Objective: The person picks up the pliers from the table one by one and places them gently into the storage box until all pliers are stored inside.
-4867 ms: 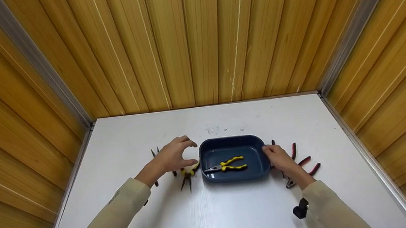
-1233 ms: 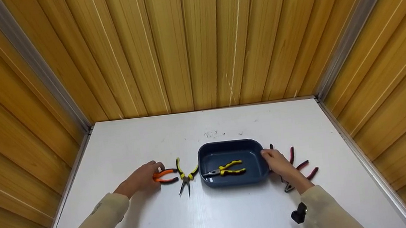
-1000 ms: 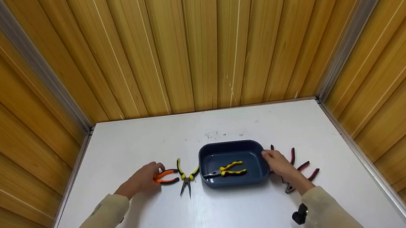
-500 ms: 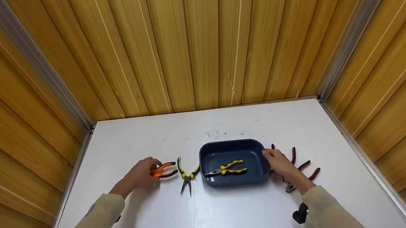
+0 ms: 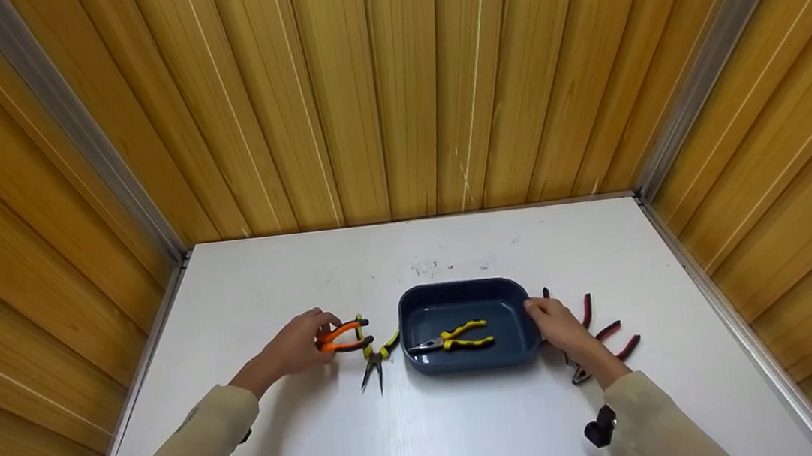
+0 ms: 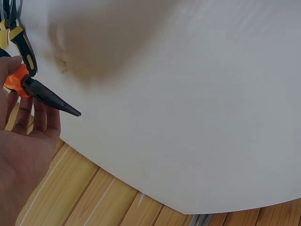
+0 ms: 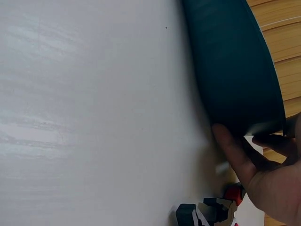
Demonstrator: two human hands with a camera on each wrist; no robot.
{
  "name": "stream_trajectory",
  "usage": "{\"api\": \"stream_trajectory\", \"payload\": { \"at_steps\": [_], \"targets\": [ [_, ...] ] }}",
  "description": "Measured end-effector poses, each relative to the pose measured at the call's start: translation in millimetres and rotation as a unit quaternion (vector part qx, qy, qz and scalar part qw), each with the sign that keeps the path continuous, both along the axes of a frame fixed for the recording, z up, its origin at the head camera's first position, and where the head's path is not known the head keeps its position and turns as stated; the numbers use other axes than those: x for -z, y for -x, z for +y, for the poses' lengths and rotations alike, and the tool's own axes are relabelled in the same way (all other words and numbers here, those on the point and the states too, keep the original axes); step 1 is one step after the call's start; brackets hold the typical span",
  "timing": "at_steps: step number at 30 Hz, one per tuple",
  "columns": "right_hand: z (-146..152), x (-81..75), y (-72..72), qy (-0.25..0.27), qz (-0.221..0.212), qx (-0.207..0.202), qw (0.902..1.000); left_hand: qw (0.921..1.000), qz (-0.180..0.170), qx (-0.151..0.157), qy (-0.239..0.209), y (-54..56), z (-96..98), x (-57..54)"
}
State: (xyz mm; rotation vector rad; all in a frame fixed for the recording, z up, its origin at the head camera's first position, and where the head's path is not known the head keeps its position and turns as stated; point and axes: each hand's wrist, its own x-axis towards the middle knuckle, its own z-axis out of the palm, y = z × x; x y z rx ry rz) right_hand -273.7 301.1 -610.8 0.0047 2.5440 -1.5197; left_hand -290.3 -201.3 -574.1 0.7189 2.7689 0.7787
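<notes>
In the head view my left hand (image 5: 301,345) pinches orange-and-black long-nose pliers (image 5: 334,347), handles pointing right. Their dark tapered nose (image 6: 49,96) sticks out past my fingers in the left wrist view. Yellow-and-black long-nose pliers (image 5: 374,357) lie spread on the table just beyond, partly overlapped by the orange handles. A dark blue rectangular dish (image 5: 473,364) stands to their right. Inside it lies a second yellow-and-black pair of pliers (image 5: 456,342), nose to the left. My right hand (image 5: 559,323) grips the dish's right end, thumb over the rim, fingers against its outer wall.
Red-and-black handled pliers (image 5: 627,347) lie right of the dish, partly hidden by my right hand and forearm. Another red handle (image 5: 587,308) shows behind them. The white table (image 5: 399,448) meets wood-patterned walls (image 5: 401,108) at the back and sides.
My left hand has gone from beside the dish to the left, taken hold of the orange pliers, and now brings them slightly right. My right hand keeps its grip on the dish.
</notes>
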Motion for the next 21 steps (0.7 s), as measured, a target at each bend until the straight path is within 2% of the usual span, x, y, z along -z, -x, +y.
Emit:
{"api": "stream_trajectory", "payload": {
  "at_steps": [7,12,21],
  "targets": [
    [0.6,1.1,2.1,-0.006,-0.006,0.002,1.0000,0.9998,0.002,0.004,-0.019,-0.3,12.1,-6.7],
    [0.7,-0.4,2.6,0.022,-0.020,-0.001,0.9996,0.9995,-0.004,0.010,-0.029,-0.1,21.9,-12.5],
    [2.3,-4.8,4.4,0.117,-0.108,-0.003,0.9872,0.9973,-0.024,0.027,-0.063,-6.2,44.6,-24.3]
  ]
}}
